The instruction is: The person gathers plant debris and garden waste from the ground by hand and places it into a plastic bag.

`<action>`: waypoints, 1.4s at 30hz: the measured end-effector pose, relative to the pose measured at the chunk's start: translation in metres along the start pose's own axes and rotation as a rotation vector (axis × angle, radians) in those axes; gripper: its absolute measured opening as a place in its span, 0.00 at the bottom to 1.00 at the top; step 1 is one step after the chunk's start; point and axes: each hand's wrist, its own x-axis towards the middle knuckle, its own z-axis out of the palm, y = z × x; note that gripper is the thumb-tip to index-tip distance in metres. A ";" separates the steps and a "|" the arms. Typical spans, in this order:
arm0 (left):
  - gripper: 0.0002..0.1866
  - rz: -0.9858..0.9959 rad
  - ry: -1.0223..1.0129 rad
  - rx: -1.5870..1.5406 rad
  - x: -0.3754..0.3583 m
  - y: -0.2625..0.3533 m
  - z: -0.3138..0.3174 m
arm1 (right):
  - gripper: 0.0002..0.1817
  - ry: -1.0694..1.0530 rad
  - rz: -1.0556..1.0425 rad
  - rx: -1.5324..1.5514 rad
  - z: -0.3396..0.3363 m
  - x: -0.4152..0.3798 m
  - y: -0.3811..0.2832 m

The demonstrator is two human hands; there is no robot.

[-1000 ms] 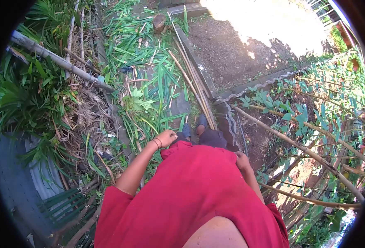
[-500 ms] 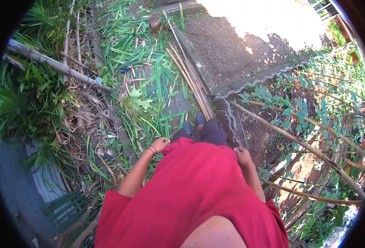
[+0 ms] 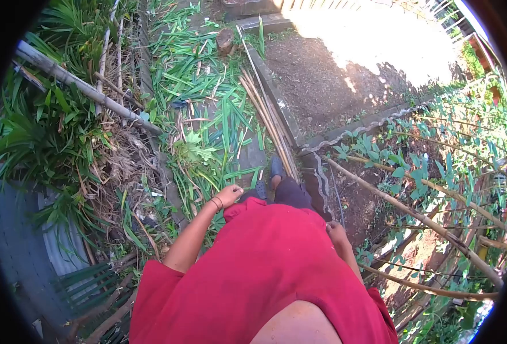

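My left hand (image 3: 228,196) hangs beside the bunched front hem of the red shirt (image 3: 265,246), with dark bands round its wrist. Its fingers are curled closed; whatever may be inside them is hidden. On the other side, my right hand (image 3: 338,235) is against or very near the shirt's edge, its fingers also curled and partly out of sight. Between the hands, dark trousers (image 3: 292,195) and a grey-blue clog (image 3: 277,166) show on the path. Just ahead of the feet lies a bundle of long thin poles (image 3: 269,121).
Cut green leaves (image 3: 219,114) litter the path. A bamboo pole (image 3: 87,89) slants above spiky plants (image 3: 35,129) at left. Along the right runs a low concrete edging (image 3: 273,86). Slanted bamboo sticks (image 3: 420,217) stand among climbing plants. A log stump (image 3: 225,41) sits farther up.
The view has shifted slightly, so the path and poles appear a little lower and to the right. The forward foot is placed differently. Both hands stay at the sides with fingers curled.
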 end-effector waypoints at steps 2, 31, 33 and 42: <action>0.22 -0.008 0.009 -0.012 -0.001 -0.019 0.002 | 0.17 -0.060 0.012 0.075 -0.007 0.009 -0.058; 0.21 -0.255 0.429 -0.285 0.017 -0.042 -0.021 | 0.21 -0.417 -0.308 -0.624 -0.055 0.278 -0.132; 0.21 -0.312 0.433 -0.378 0.018 -0.060 -0.024 | 0.20 -0.425 -0.440 -0.672 -0.054 0.311 -0.200; 0.20 -0.238 0.119 -0.231 0.032 -0.168 -0.031 | 0.21 -0.300 -0.422 -0.677 -0.006 0.356 -0.451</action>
